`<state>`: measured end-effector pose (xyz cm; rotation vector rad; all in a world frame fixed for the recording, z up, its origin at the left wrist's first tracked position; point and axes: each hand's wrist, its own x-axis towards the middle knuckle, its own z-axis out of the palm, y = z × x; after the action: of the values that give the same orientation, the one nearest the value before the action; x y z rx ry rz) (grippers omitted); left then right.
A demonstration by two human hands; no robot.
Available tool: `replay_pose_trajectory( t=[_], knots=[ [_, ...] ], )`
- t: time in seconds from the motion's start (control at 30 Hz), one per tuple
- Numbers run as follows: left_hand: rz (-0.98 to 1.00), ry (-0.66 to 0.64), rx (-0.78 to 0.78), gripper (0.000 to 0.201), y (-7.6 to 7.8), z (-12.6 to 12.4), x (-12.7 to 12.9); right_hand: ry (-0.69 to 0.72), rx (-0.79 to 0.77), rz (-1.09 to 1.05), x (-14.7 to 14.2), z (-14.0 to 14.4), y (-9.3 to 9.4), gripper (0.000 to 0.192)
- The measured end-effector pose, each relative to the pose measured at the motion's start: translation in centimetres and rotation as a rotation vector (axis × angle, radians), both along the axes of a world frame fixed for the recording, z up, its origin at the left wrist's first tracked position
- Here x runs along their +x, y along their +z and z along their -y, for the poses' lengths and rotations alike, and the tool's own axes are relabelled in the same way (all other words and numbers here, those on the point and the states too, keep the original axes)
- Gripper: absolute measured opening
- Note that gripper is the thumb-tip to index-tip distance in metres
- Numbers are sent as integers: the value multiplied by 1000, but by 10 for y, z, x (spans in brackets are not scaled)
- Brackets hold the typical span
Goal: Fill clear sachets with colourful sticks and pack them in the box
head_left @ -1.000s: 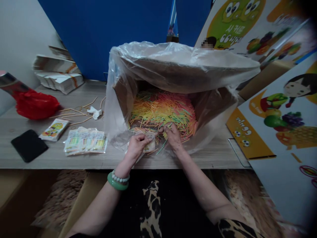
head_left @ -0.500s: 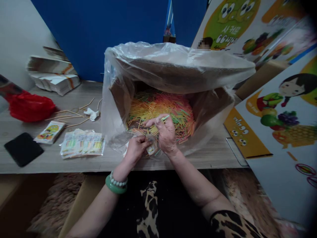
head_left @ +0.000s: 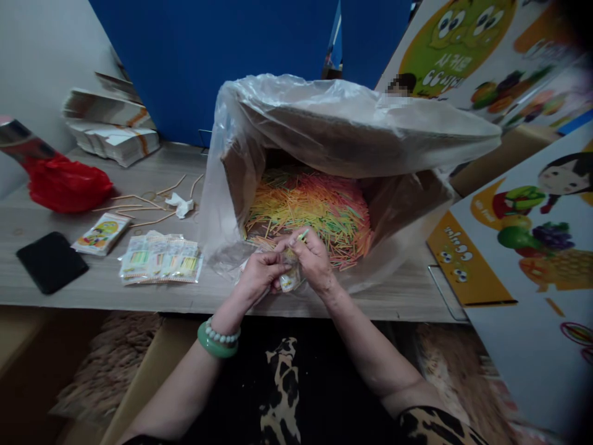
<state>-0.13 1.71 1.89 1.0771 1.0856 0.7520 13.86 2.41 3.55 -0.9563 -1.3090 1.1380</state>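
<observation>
Between the fingers of my left hand (head_left: 260,274) is a small clear packet (head_left: 290,279) with printing on it. My right hand (head_left: 315,261) pinches thin coloured sticks (head_left: 302,235), pale green at the tip, close above the packet's upper end. Both hands meet at the front edge of a box lined with a clear plastic bag (head_left: 217,204). Inside the box lies a loose heap of thin yellow, green, orange and pink sticks (head_left: 319,210). The packet's mouth is partly hidden by my fingers.
Left of the box lie several filled packets (head_left: 160,258), a printed card stack (head_left: 102,233), a black pad (head_left: 52,262), tan sticks (head_left: 139,201), crumpled tissue (head_left: 180,206) and a red bag (head_left: 69,183). Paper stacks (head_left: 111,127) stand behind; printed cartons (head_left: 514,241) rise at right.
My right hand has come down and left, bringing its sticks to the packet in my left hand. The whole view has shifted slightly.
</observation>
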Motion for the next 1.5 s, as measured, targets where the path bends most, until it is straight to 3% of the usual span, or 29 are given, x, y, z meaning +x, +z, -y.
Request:
replay_pose_trajectory(
  t=[0.13, 0.23, 0.37, 0.5, 0.67, 0.8, 0.93, 1.07, 1.23, 1.33, 1.4, 1.5],
  knots=[
    [83, -19, 107, 33, -5, -2, -1, 108, -58, 65, 3, -3, -6, 19],
    [189, 52, 192, 30, -11, -6, -1, 151, -105, 23, 5, -7, -8, 19],
    [385, 184, 31, 31, -16, -8, -2, 190, -112, 100, 12, -8, -9, 24],
    [487, 211, -29, 33, -15, -7, -3, 51, -30, 129, 13, -4, -8, 34],
    [484, 267, 11, 33, -14, -2, -6, 105, -6, 376, 9, 1, -13, 29],
    [473, 256, 45, 32, -11, 3, -12, 5, -47, 343, 5, 0, -20, 25],
    [425, 252, 159, 32, -6, 6, -24, 20, -66, 285, 0, -2, -24, 24],
    [381, 208, 146, 33, 1, 12, -40, 40, -7, 279, -14, 3, -18, 20],
    [218, 308, 165, 25, 7, 20, -65, 184, -14, 333, -36, 7, -12, 18],
    [31, 460, 263, 18, 2, 11, -94, 126, -86, 366, -36, 4, -18, 15],
    [-205, 600, 324, 16, -7, -2, -117, 37, -117, 533, -29, 4, -24, 13],
    [-871, 751, 455, 20, -24, -24, -148, -14, -147, 935, -20, 11, -30, 19]
  ],
)
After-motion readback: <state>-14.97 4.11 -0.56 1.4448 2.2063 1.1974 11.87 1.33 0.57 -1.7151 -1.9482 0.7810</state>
